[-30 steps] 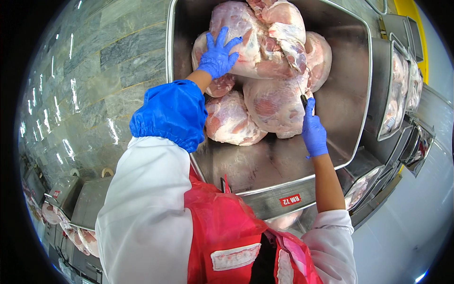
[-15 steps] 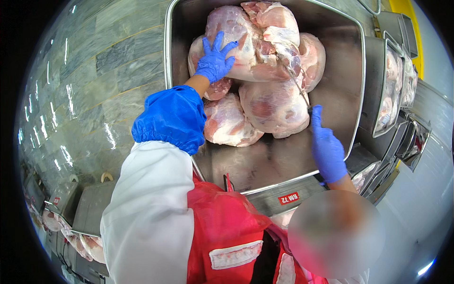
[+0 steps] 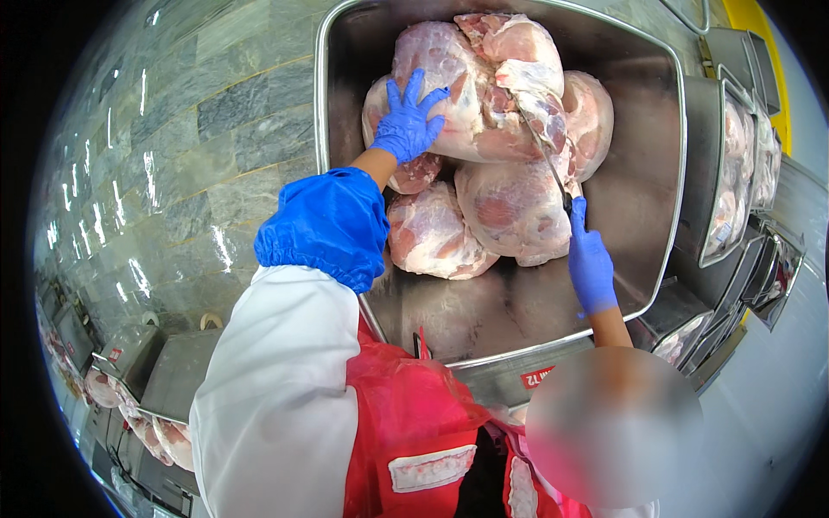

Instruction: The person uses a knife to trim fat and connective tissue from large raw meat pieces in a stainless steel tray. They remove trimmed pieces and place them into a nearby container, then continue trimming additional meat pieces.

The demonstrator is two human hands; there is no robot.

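Observation:
In a deep steel bin (image 3: 635,207), several large pieces of raw meat, pink with pale fat, lie in a heap. My left hand (image 3: 409,123), in a blue glove, rests with fingers spread on the large upper-left piece of meat (image 3: 432,56). My right hand (image 3: 591,269), gloved too, is closed around the dark handle of a knife (image 3: 551,162). Its thin blade points up and left, lying against the upper piece near the joint end. Whether the tip is inside the flesh I cannot tell. Below the blade sits a rounded piece of meat (image 3: 509,207).
Steel bins with more meat (image 3: 725,190) stand along the right. Other steel containers (image 3: 177,371) with meat are at the lower left. Grey tiles (image 3: 237,116) cover the left side. The bin's raised rim runs between my body and the meat.
The whole view has shifted, so the bin appears farther right and lower. Against the meat, my right hand and knife have moved up and left. My left hand stays on the same piece.

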